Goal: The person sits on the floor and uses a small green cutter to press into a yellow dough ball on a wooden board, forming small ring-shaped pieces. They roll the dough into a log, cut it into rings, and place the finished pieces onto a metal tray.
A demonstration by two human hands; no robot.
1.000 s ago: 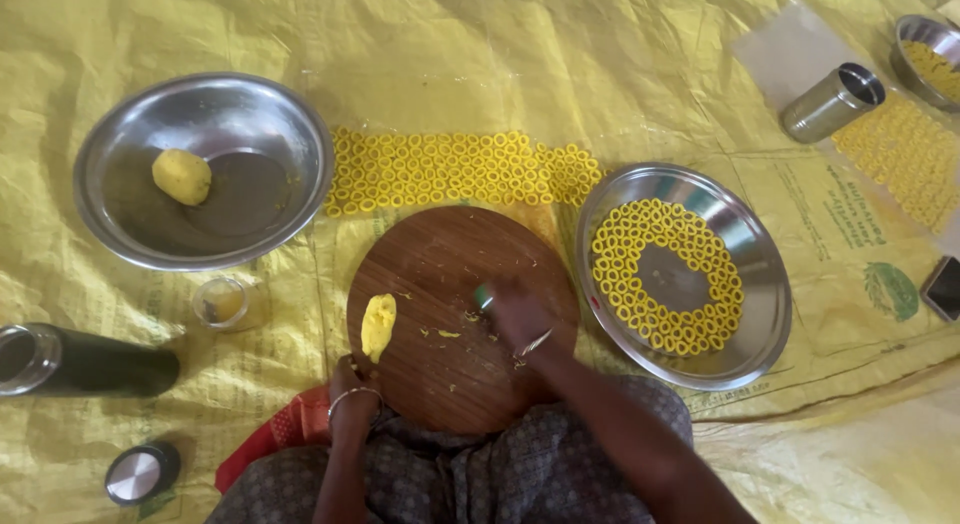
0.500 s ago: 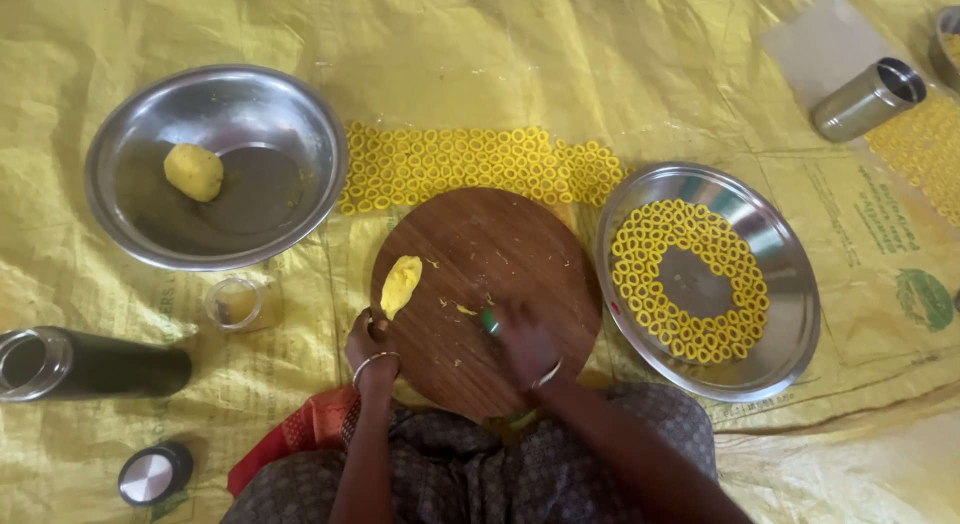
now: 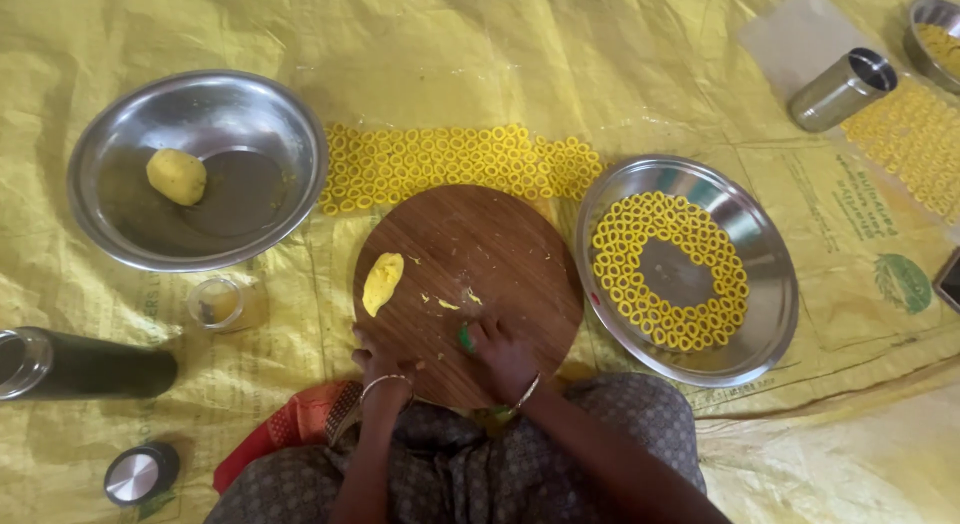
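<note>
A round wooden board (image 3: pixel 490 244) lies on the yellow sheet in front of my lap. A small oval lump of yellow dough (image 3: pixel 382 282) rests on its left part, with a few dough crumbs (image 3: pixel 447 303) beside it. My left hand (image 3: pixel 383 368) sits at the board's near edge, fingers curled, just below the lump and apart from it. My right hand (image 3: pixel 505 356) rests on the near part of the board and pinches a small green tool (image 3: pixel 466 337).
A steel bowl (image 3: pixel 255 124) holding a dough ball (image 3: pixel 176 176) stands at the left. A steel plate (image 3: pixel 770 284) ringed with yellow dough rings (image 3: pixel 640 284) is at the right. More rings (image 3: pixel 450 159) lie behind the board. A small cup (image 3: pixel 215 302), dark flask (image 3: pixel 85 364), lid (image 3: pixel 140 474) and steel tumbler (image 3: pixel 838 89) sit around.
My left hand has drawn back from the dough lump to the board's near edge. My right hand stays low on the board with the green tool.
</note>
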